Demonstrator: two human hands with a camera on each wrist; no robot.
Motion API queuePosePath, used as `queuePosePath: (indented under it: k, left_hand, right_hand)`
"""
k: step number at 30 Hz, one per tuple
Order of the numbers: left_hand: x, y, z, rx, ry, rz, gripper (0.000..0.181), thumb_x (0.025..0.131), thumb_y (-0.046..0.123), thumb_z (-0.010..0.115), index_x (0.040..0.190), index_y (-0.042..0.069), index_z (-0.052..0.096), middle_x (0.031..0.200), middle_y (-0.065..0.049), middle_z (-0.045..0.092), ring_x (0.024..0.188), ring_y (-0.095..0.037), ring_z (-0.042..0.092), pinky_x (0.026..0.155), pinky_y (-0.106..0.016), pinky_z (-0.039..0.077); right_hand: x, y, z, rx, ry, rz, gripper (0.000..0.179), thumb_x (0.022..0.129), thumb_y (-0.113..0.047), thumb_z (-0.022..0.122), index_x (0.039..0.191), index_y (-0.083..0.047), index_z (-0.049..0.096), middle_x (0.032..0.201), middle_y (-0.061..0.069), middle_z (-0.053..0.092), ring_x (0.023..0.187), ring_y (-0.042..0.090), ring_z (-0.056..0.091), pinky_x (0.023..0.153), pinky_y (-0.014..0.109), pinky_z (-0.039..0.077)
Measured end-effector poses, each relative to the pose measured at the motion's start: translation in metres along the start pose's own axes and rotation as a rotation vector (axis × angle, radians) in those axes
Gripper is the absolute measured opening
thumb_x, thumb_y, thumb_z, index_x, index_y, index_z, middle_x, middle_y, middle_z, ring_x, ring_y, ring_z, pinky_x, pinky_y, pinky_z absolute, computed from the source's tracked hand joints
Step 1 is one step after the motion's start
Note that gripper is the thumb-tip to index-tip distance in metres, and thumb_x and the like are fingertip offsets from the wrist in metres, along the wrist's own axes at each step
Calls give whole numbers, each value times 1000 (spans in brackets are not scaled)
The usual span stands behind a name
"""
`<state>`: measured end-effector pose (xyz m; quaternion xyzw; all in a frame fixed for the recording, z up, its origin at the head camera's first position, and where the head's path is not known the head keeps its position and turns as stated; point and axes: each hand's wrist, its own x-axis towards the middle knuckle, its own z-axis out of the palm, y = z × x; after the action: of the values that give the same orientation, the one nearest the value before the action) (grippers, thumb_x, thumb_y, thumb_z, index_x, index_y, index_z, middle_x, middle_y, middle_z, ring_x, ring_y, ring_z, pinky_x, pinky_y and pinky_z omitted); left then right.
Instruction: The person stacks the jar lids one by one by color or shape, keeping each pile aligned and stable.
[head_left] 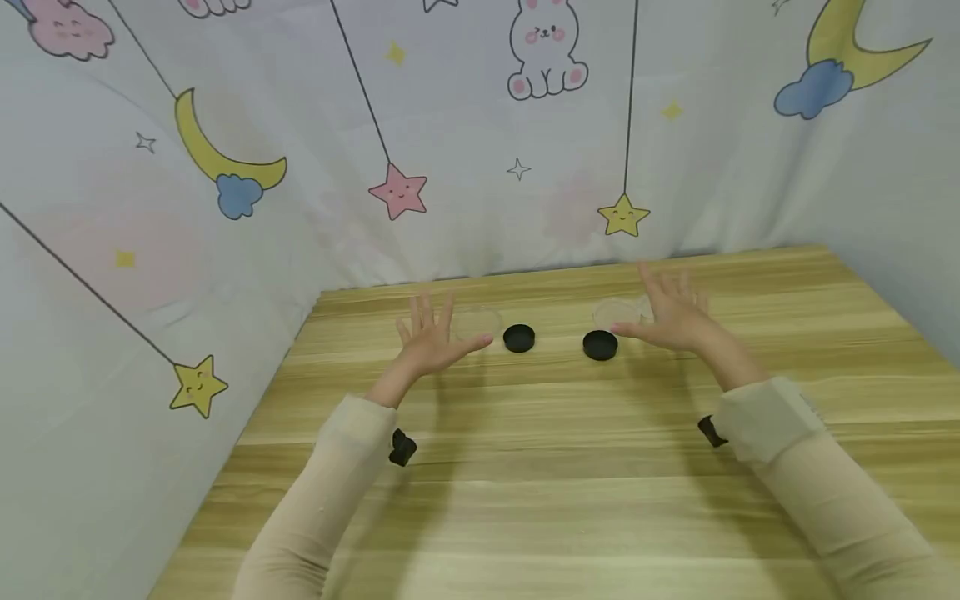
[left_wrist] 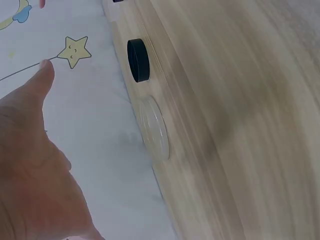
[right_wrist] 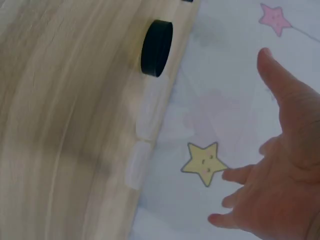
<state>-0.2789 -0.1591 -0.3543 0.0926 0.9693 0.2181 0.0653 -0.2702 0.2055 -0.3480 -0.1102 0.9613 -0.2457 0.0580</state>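
My left hand (head_left: 431, 343) hovers over the far left of the table with its fingers spread and nothing in it. Just right of its thumb lies a shallow round black cap (head_left: 519, 338). Behind that hand, partly overlapped by it, is a clear round disc (head_left: 477, 323); the left wrist view shows it flat beside the black cap (left_wrist: 138, 60). My right hand (head_left: 672, 321) is also spread and holds nothing. Its thumb tip overlaps the edge of a second black cap (head_left: 601, 347). Another clear disc (head_left: 615, 313) lies behind that cap, with a whitish translucent piece (right_wrist: 138, 165) alongside.
The wood-grain table (head_left: 525, 500) ends at a white curtain (head_left: 465, 108) printed with stars, moons and a rabbit, which hangs along the back and left. Black wrist mounts (head_left: 402, 447) stick out below both sleeves.
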Motion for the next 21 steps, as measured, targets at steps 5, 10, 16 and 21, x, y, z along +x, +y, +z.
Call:
queuePosePath:
  k: [5,10,16,21]
  left_hand:
    - [7,-6,7,-80,53,31,102,88,60,58,158,18,-3,163,-21,-6,151,-42,-7,116,-68,-5]
    - [12,-8,17,-259,136,84,93,87,49,68,155,6,20,158,-24,25,145,-44,21,114,-61,27]
    - [17,-4,31,-437,197,91,69,86,35,75,133,-4,43,134,-29,44,118,-43,45,96,-50,43]
    - [20,-2,43,-492,157,55,68,85,31,76,131,-6,43,130,-28,44,113,-42,46,94,-48,43]
  right_hand:
    - [8,0,14,102,19,-72,112,88,-44,69,156,-5,-11,160,31,-2,145,54,-14,112,72,-4]
    - [16,-7,28,208,-1,-115,102,89,-32,70,155,3,0,160,31,8,147,50,7,116,66,10]
    - [23,-19,44,297,9,-136,95,88,-24,72,155,2,9,155,32,21,143,47,22,113,63,25]
    - [27,-25,61,359,32,-140,89,89,-20,72,154,2,16,153,31,26,141,47,26,112,61,29]
